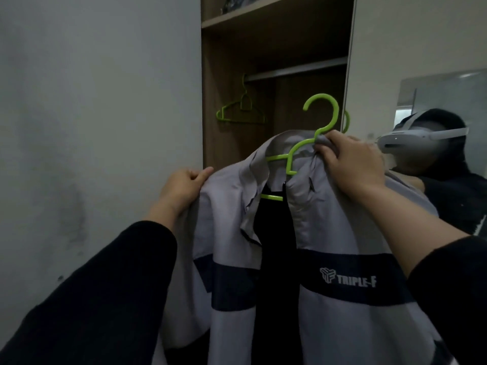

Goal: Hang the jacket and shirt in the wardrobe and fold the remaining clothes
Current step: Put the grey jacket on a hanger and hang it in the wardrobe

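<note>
A light grey jacket with a dark navy chest band and white lettering hangs in front of me on a green plastic hanger. My right hand grips the jacket's collar together with the hanger's neck. My left hand pinches the jacket's left shoulder. The hanger's hook points up, in front of the open wardrobe and below its metal rail. The jacket front is unzipped and shows dark lining.
A second green hanger, empty, hangs at the rail's left end. A wooden shelf sits above the rail. A grey wall is on the left. A mirror on the right reflects a person wearing a headset.
</note>
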Demonstrator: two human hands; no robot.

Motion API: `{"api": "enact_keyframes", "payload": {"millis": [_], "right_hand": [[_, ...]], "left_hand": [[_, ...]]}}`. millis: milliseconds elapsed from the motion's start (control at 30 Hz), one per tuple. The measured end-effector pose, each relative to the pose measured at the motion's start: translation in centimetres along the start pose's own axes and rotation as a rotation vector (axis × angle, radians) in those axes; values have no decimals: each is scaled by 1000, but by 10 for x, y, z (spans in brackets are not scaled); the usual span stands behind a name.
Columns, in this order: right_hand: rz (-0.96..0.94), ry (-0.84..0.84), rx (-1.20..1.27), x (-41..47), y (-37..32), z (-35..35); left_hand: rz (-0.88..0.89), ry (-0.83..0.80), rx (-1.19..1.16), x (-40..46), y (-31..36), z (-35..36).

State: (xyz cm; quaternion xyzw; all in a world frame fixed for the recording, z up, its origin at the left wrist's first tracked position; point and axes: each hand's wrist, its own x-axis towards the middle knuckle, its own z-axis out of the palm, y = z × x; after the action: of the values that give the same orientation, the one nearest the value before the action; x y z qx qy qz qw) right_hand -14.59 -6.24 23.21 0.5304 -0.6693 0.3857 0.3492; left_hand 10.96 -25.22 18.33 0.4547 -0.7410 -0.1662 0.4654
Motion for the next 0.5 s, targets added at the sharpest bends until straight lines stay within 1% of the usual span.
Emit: {"api": "enact_keyframes", "payload": {"millis": [67,100,167,200,233,267,500], "right_hand": [[60,-15,7,-4,-7,1],[86,-22,14,-6,-10,1],[116,-25,32,-7,-16,0],[120,-23,42,-5,-18,-1],[120,-17,45,-4,-21,-2],[117,-10,39,-2,-24,-3],[37,-21,-52,2,-21,-8]], "left_hand": [[79,182,203,-8,9,2],[143,275,248,-13,15,3],[369,393,256,-22,27,6],[486,409,270,-26,31,9],[559,400,290,-30,34,12],[586,375,294,-32,37,15],[512,159,226,-23,54,30]]}}
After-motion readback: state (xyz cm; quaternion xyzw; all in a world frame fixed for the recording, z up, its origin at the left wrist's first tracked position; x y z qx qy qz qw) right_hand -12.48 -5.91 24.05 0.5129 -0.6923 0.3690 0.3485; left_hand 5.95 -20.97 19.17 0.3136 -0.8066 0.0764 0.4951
